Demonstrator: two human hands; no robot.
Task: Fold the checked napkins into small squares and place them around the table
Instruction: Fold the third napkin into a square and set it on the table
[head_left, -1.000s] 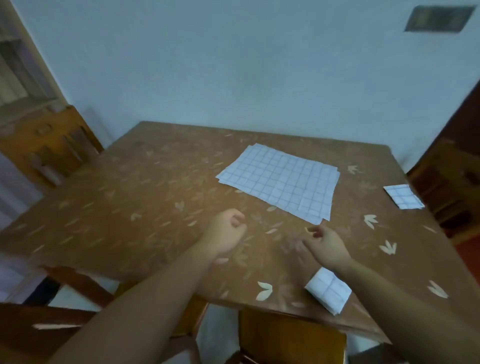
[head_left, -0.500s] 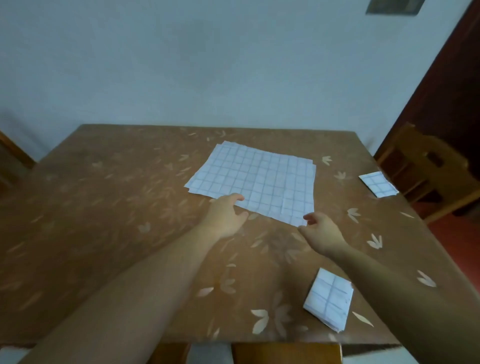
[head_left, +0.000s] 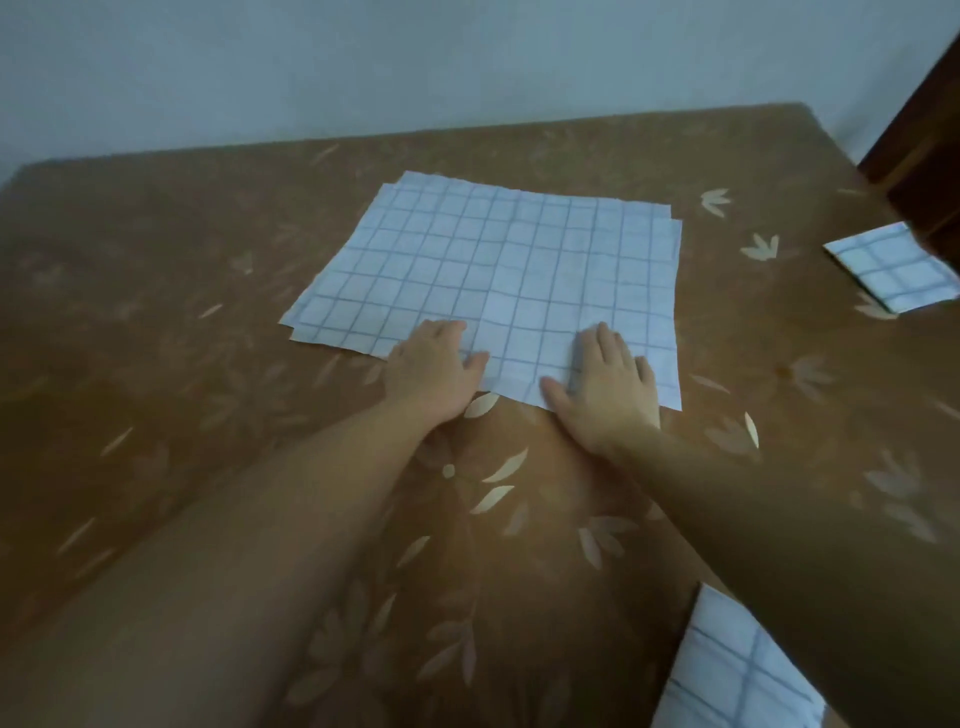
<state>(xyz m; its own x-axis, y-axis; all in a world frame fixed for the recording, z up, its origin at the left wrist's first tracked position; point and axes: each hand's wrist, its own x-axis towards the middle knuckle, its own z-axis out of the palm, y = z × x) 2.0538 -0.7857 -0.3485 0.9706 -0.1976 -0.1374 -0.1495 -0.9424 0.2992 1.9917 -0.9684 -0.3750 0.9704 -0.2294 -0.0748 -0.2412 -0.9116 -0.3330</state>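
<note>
Head view, one frame.

Surroundings: table (head_left: 156, 322) covered in a brown cloth with a pale leaf print; plain pale wall (head_left: 363, 62) behind its far edge. Dark wooden furniture (head_left: 924, 150) stands at the far right, and its edge cuts off the corner of a folded napkin (head_left: 891, 270) lying near the table's right side. A second folded napkin (head_left: 727, 680) lies at the near right; the right forearm crosses over it and hides its upper part.

Task item: stack of unfolded checked napkins (head_left: 498, 270) lying flat at mid-table, well apart from both folded squares. Sheet edges are offset at the far right and near left corners, so more than one sheet; exact count not readable.

Hands: left hand (head_left: 431, 371) lies palm down on the stack's near edge, fingers straight, grasping nothing. Right hand (head_left: 605, 384) lies flat beside it on the same edge, fingers spread, likewise released. Both forearms reach over the bare near part of the table.
</note>
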